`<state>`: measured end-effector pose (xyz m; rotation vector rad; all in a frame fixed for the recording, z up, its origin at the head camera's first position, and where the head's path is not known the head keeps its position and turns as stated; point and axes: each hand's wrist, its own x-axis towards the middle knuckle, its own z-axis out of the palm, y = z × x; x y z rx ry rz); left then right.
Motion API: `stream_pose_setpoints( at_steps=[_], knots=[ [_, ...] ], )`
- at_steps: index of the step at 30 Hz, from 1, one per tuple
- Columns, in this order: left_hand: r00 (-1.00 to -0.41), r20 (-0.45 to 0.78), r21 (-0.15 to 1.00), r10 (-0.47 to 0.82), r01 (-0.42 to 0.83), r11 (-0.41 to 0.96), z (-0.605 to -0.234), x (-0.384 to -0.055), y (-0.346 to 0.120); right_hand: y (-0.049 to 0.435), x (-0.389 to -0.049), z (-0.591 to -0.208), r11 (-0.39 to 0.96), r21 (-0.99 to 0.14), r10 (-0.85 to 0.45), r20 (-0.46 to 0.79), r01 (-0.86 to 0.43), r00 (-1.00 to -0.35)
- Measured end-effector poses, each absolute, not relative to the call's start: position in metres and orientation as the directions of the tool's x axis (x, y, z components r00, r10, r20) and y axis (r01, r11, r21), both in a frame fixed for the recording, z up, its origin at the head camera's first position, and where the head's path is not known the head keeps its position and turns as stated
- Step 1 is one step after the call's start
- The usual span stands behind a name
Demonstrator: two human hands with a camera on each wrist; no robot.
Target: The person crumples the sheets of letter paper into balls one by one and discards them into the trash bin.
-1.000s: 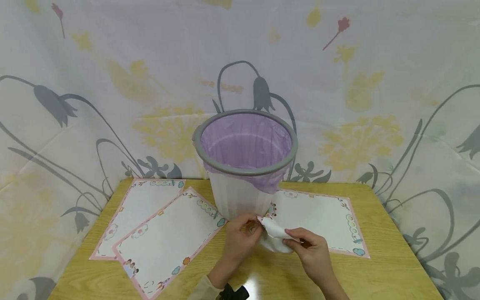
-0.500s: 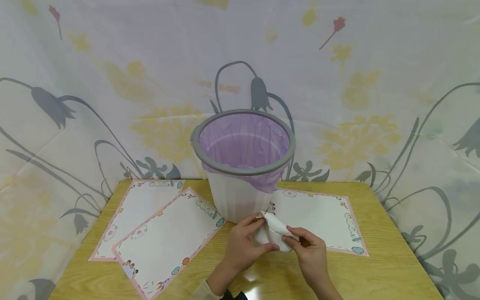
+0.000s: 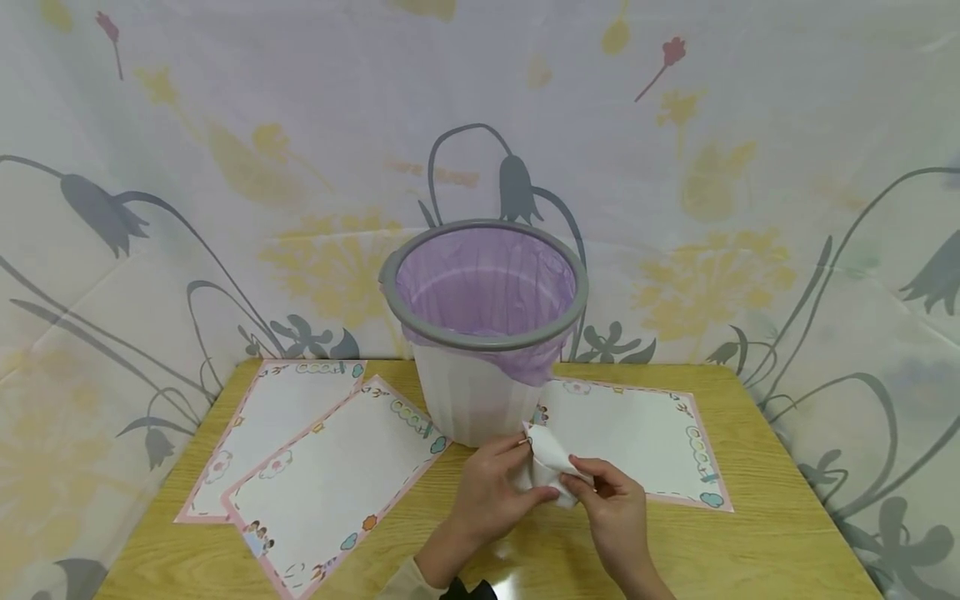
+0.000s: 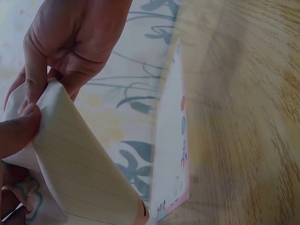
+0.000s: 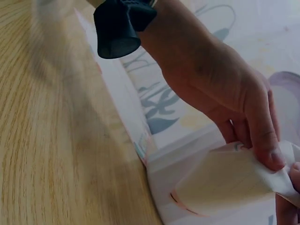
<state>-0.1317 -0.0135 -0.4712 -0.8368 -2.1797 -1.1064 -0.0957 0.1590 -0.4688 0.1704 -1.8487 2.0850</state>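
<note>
Finding: the paper [image 3: 550, 454] is right of centre in the lower half of the head view, at the foot of the bin [image 3: 480, 392], folded over and apparently clear of the table [image 3: 720, 558].

Handling, as judged: light, thin and flexible, easily creased, liable to tear if pulled hard; not expected to be slippery. The best hold is a light pinch on the folded edges, one hand to each side.

Grip: the left hand [image 3: 489, 492] holds the paper's left side, thumb laid across its lower part, the other fingers partly hidden behind. The right hand [image 3: 617, 504] pinches its right edge between thumb and forefinger.

Pose: the left forearm enters at bottom centre and slants up to the right; the right forearm enters farther right and slants up to the left. The fingertips of both hands meet closely at the paper.
</note>
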Motion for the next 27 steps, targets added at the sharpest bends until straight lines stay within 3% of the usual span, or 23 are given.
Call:
stream_pose_setpoints(
  at_steps=[9, 15, 21, 27],
  knots=[
    [-0.599, 0.752, 0.44, 0.276, 0.767, 0.467, -0.475, -0.135, -0.014, 0.16, -0.097, -0.469, 0.019, -0.928, 0.123, 0.371, -0.371, -0.921],
    [-0.579, 0.746, 0.4, 0.33, 0.785, 0.473, -0.471, -0.14, -0.02, 0.173, -0.1, -0.468, 0.086, -0.895, -0.044, 0.436, -0.438, -0.899],
    [-0.563, 0.706, 0.349, 0.429, 0.804, 0.481, -0.466, -0.144, -0.029, 0.192, -0.107, -0.466, 0.182, -0.801, -0.232, 0.529, -0.571, -0.816],
    [-0.586, 0.668, 0.396, 0.458, 0.801, 0.449, -0.465, -0.144, -0.03, 0.204, -0.112, -0.457, 0.172, -0.808, -0.402, 0.464, -0.563, -0.789]
  ],
)
